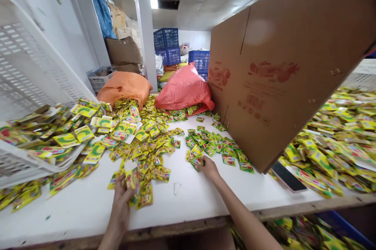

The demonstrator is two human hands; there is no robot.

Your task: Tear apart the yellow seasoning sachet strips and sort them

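Observation:
My left hand (121, 194) is at the near edge of the yellow sachets (143, 150), its fingers closed around a small yellow packet (132, 179) with a pink print. Farther right, my right hand (209, 168) pinches some yellow-and-green sachets (194, 155) at the near side of a loose group of green sachets (211, 140). How many it grips is hidden by the fingers. Flat yellow cartons (84, 133) with green curves lie heaped to the left, partly over the yellow sachets.
A white crate (32, 42) lies tipped at left, spilling cartons. Orange (125, 85) and red sacks (185, 87) open onto the white table (176, 211). A large cardboard box (264, 66) leans at right, beside a phone (288, 177) and another carton heap (337, 144).

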